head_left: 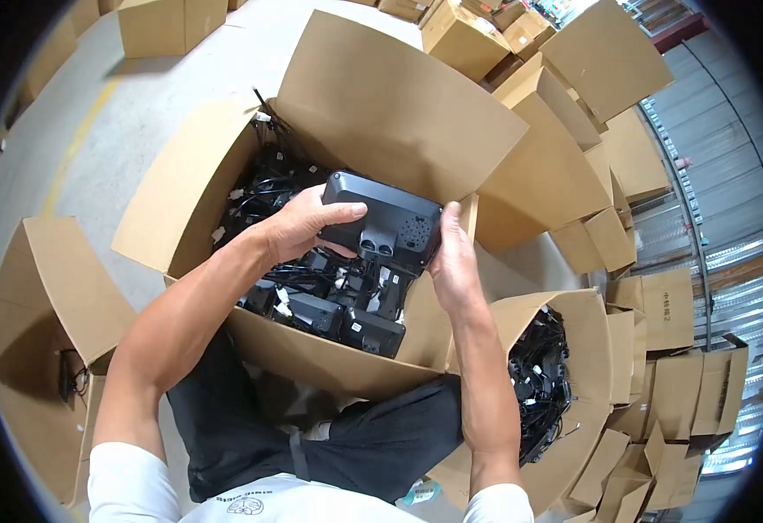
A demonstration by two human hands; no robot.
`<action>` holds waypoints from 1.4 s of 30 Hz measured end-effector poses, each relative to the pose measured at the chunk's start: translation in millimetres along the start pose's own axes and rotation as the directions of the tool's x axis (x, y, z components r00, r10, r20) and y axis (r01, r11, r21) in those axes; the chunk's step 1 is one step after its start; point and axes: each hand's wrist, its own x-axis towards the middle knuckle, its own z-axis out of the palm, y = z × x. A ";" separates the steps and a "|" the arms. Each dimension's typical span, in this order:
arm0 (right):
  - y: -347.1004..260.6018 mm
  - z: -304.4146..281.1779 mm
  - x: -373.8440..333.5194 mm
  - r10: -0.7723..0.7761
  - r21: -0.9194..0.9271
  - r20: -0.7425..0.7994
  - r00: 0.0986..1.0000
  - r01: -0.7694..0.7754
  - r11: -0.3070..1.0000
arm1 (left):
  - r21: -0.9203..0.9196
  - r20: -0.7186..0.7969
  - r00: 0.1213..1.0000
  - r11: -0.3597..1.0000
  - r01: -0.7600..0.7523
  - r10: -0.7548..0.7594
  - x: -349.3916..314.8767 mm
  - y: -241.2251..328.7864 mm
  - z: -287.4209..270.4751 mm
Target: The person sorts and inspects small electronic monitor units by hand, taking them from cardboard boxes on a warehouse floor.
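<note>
Both my hands hold a flat black plastic device (390,213) above a large open cardboard box (338,353). Its upward face has a patch of small holes and two round recesses near one edge. My left hand (307,222) grips the left end, thumb lying across the top. At the right end, my right hand (453,261) clasps the side, its fingers partly hidden beneath. Below, the box contains several similar black devices (373,331) and tangled black cables (264,192) with white connectors.
To the right, another open box (582,349) holds black cables (538,383). A box (37,305) at the left has a small dark cabled item (74,375) inside. Stacked cartons (521,166) line the far right by a corrugated metal wall (739,288). A yellow line (81,148) crosses the floor.
</note>
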 end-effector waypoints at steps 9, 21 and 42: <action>13.2 5.4 6.6 0.075 0.166 -0.012 0.997 -0.072 0.983 | 0.027 -0.068 0.996 0.998 -0.051 0.053 6.5 -5.2 1.8; 7.7 45.1 -6.3 -0.753 -0.772 0.425 0.501 0.635 -0.013 | -0.316 -0.004 0.999 0.948 0.050 -0.054 10.3 2.0 4.2; -18.2 5.0 -4.2 -0.150 -0.311 0.052 0.987 0.159 0.937 | 0.269 0.181 0.983 0.962 -0.050 0.000 -1.7 -5.6 -10.9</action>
